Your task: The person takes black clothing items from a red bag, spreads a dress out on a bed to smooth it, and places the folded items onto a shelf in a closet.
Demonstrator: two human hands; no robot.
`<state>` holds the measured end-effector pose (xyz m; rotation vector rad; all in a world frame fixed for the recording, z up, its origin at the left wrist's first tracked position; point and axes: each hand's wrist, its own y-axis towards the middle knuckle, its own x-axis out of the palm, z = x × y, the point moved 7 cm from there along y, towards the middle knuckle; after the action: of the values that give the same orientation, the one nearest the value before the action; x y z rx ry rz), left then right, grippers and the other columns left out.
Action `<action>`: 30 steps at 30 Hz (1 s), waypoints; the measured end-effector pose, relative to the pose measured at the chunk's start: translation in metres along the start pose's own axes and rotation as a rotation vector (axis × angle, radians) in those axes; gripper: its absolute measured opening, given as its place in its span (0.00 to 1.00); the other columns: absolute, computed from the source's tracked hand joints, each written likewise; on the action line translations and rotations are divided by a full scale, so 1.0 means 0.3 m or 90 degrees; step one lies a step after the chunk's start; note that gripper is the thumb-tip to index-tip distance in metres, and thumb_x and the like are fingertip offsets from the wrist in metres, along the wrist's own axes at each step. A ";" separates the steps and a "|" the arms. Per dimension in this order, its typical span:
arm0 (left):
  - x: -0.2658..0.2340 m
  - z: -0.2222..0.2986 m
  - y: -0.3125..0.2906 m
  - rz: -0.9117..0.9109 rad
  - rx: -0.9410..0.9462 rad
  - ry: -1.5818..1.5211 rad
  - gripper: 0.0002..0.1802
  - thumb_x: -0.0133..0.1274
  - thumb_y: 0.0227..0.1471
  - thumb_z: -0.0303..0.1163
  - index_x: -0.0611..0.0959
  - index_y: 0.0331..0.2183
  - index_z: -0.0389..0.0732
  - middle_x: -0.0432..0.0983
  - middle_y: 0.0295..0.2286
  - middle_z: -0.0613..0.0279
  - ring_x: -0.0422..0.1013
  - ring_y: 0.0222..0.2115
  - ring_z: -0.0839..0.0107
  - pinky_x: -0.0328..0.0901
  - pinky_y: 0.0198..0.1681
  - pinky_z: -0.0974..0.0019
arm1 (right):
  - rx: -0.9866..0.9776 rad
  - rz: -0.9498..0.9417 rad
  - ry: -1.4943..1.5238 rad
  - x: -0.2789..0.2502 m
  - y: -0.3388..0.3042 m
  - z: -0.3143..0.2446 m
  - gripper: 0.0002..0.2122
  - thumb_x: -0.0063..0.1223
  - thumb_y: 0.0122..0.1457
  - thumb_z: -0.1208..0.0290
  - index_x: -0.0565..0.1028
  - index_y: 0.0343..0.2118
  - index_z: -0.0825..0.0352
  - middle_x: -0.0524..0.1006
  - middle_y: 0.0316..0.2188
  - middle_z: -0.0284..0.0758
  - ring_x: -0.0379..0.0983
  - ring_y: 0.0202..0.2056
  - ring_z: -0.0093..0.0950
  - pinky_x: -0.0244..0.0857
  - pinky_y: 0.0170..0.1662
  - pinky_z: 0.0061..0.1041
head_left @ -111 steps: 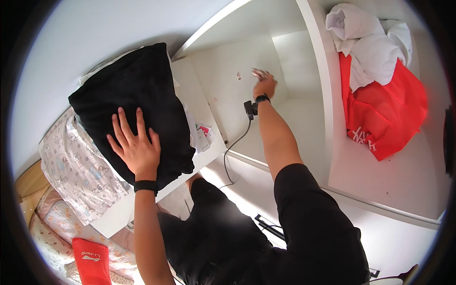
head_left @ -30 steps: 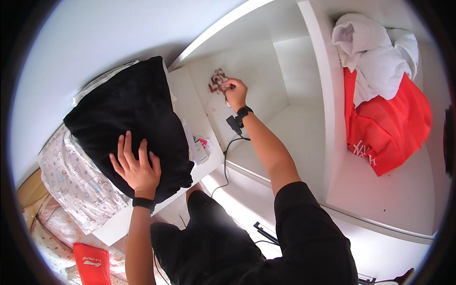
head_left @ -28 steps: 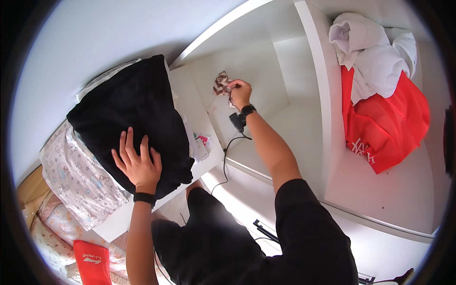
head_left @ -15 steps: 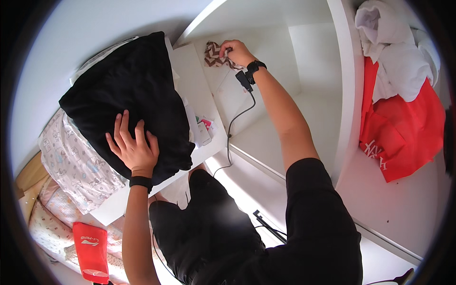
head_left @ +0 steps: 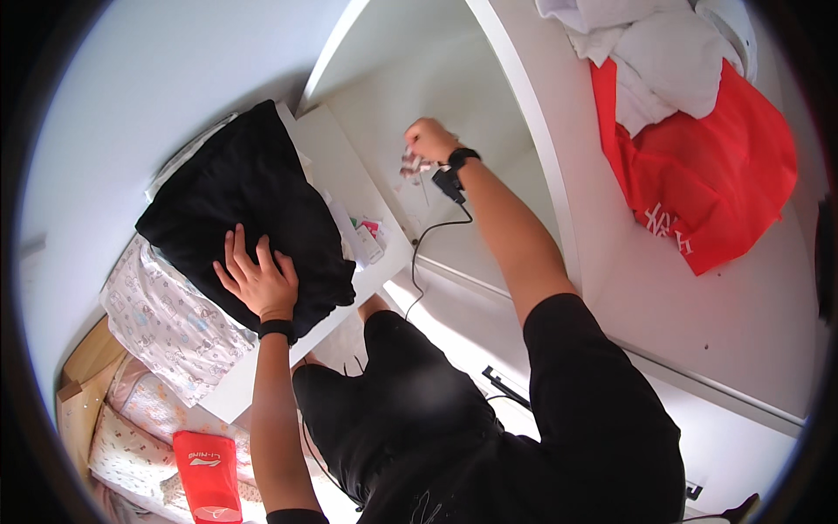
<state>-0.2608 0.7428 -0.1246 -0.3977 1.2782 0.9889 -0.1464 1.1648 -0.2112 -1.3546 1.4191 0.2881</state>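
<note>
The left hand (head_left: pixel 259 281) stays spread flat, fingers wide, on the folded black garment (head_left: pixel 240 205) that tops the pile on the white worktop (head_left: pixel 349 175), and nothing about that hold differs from a few seconds back. The change is all in the right hand (head_left: pixel 428 140): it reached deep into the white wardrobe compartment (head_left: pixel 489 96), closed around a small crumpled patterned item (head_left: pixel 410 163), and has since carried it across towards the worktop side, so the item now hangs just below the fist, near the compartment's left wall and well apart from the black garment. Judged from this, the item is out of its corner and in transit, with the pile pinned steady. The red bag (head_left: pixel 707 175) and white clothes (head_left: pixel 655 52) in the next compartment lie as before.
</note>
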 end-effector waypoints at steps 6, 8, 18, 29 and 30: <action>-0.016 -0.006 -0.025 0.007 0.015 0.000 0.15 0.51 0.54 0.39 0.81 0.43 0.50 0.69 0.60 0.56 0.64 0.62 0.53 0.44 0.67 0.40 | 0.086 0.181 -0.079 -0.357 0.115 0.232 0.05 0.50 0.45 0.80 0.77 0.20 0.66 0.76 0.18 0.38 0.71 0.21 0.29 0.67 0.28 0.31; 0.011 -0.020 -0.014 0.021 0.022 0.001 0.15 0.50 0.55 0.39 0.81 0.44 0.49 0.68 0.60 0.55 0.63 0.62 0.54 0.43 0.67 0.41 | 0.242 0.211 0.240 -0.319 0.130 0.476 0.11 0.44 0.48 0.83 0.80 0.25 0.63 0.78 0.21 0.35 0.73 0.24 0.27 0.68 0.31 0.29; 0.013 -0.011 -0.022 0.018 0.049 0.019 0.13 0.48 0.57 0.38 0.80 0.43 0.49 0.70 0.58 0.55 0.65 0.60 0.53 0.45 0.66 0.39 | 0.330 0.552 0.229 0.028 -0.075 0.342 0.06 0.56 0.47 0.82 0.80 0.25 0.61 0.79 0.32 0.34 0.76 0.33 0.33 0.69 0.38 0.30; 0.006 0.007 -0.008 0.003 0.058 -0.007 0.13 0.51 0.54 0.36 0.78 0.43 0.50 0.68 0.58 0.59 0.63 0.62 0.55 0.47 0.65 0.36 | 0.234 0.081 0.141 0.110 -0.159 0.047 0.08 0.51 0.43 0.79 0.83 0.21 0.62 0.81 0.23 0.39 0.77 0.29 0.36 0.69 0.32 0.34; 0.003 0.002 -0.010 0.010 0.053 -0.005 0.13 0.52 0.54 0.36 0.78 0.43 0.50 0.68 0.58 0.59 0.63 0.61 0.55 0.47 0.65 0.37 | 0.220 0.018 0.107 0.078 -0.149 0.030 0.08 0.51 0.43 0.79 0.83 0.21 0.62 0.81 0.23 0.39 0.77 0.28 0.36 0.69 0.32 0.35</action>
<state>-0.2582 0.7419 -0.1259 -0.3202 1.3125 0.9462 -0.0993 1.1448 -0.2116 -1.0938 1.5459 -0.0543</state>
